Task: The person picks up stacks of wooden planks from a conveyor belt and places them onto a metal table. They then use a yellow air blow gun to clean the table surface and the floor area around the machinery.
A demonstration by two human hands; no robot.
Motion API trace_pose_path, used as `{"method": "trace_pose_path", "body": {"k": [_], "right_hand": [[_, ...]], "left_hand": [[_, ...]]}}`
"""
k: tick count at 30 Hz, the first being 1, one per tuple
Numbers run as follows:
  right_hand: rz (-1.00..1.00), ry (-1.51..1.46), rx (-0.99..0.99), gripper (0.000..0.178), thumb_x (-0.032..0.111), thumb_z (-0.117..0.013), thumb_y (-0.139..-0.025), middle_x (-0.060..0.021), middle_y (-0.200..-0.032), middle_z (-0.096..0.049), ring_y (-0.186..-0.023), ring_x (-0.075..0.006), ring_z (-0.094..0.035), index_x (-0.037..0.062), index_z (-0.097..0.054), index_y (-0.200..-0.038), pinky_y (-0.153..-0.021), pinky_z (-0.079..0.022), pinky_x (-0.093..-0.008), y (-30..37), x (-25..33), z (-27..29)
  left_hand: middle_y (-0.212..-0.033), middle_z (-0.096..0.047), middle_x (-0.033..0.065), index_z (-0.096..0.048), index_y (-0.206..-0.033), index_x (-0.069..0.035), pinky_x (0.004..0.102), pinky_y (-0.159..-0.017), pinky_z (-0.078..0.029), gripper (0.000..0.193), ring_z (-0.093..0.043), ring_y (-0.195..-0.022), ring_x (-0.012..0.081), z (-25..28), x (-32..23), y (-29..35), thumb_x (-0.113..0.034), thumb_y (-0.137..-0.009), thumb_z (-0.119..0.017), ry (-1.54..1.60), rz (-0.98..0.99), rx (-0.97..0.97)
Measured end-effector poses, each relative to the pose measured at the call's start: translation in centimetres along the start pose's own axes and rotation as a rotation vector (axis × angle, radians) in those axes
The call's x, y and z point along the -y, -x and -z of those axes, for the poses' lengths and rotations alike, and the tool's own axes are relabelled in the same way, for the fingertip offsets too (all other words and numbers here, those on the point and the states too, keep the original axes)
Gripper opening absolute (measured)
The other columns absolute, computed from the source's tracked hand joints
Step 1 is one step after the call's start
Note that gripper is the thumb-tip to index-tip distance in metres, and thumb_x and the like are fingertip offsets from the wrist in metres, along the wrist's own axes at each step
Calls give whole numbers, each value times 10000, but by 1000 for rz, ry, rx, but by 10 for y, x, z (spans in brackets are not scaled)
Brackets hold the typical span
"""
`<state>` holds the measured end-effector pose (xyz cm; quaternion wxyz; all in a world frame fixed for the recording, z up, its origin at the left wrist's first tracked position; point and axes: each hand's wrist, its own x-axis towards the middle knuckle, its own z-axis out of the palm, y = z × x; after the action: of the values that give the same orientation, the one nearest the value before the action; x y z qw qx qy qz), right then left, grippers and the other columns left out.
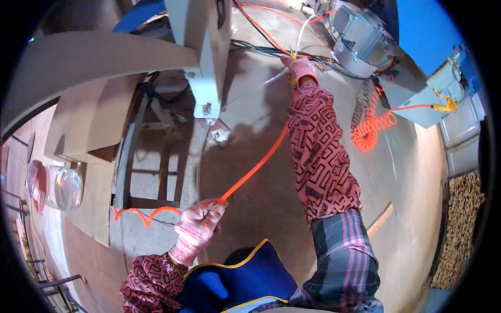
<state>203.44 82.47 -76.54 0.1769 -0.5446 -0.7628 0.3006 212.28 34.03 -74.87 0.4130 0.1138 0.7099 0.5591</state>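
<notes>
My left hand [201, 227], in a pink-and-white knit glove, is closed round an orange air hose [261, 163] at the lower middle. From there the hose runs taut up to my right hand [301, 69], which is stretched far forward in a matching glove. Its fingers are wrapped round a yellow air gun [294, 55] at the hose's end; the glove hides most of it. Beyond the left hand, the hose's coiled part [146, 215] trails off to the left. Patterned red sleeve covers are on both forearms.
Black cables [261, 48] cross the floor near my right hand, beside a grey motor [360, 39]. A coiled orange hose [368, 133] with another yellow air gun [446, 103] hangs at right. A bolted machine leg [206, 94], metal frame [122, 172] and cardboard box [86, 117] stand left.
</notes>
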Motion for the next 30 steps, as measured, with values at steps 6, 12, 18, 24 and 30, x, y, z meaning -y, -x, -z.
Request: {"method": "trace_pose_path", "body": {"k": [6, 12, 18, 24, 30], "right_hand": [[-202, -13, -69, 527, 525, -638, -805, -146, -846, -695, -855, -273, -681, 26, -703, -960, -734, -503, -406, -28, -92, -5], [-460, 12, -240, 620, 574, -597, -806, -212, -989, -684, -973, -318, -664, -5, -685, -1010, -857, -487, -441, 10, -197, 37], [-527, 41, -441, 617, 569, -565, -839, -159, -774, -701, -850, -311, -690, -31, -692, -902, -792, -500, -423, 30, -280, 63], [-598, -32, -374, 615, 544, -596, -822, -222, -985, -656, -987, -346, -639, -32, -664, -1025, -856, -483, -443, 31, -298, 88], [-536, -121, -337, 644, 551, -600, -801, -240, -1092, -652, -1073, -354, -619, -20, -658, -1093, -893, -477, -444, 36, -241, 126]], "left_hand": [[-705, -599, -5, -663, -1064, 10, 220, -455, -413, 319, -520, -493, 72, -18, -2, -10, -269, -912, -634, -103, 83, -27], [-698, -563, -18, -629, -1136, -27, 226, -500, -442, 288, -527, -545, 74, -49, 2, -27, -240, -944, -595, -317, 99, 121], [-727, -614, 23, -630, -1145, -37, 249, -545, -465, 310, -562, -580, 99, -70, 21, -40, -264, -935, -601, -424, -2, 249], [-726, -633, 34, -653, -1108, -46, 258, -553, -460, 302, -569, -591, 86, -76, 13, -47, -281, -927, -595, -672, -28, 273], [-729, -610, 17, -643, -1132, -43, 251, -534, -450, 288, -564, -584, 84, -73, -4, -47, -249, -935, -603, -442, 0, 272]]}}
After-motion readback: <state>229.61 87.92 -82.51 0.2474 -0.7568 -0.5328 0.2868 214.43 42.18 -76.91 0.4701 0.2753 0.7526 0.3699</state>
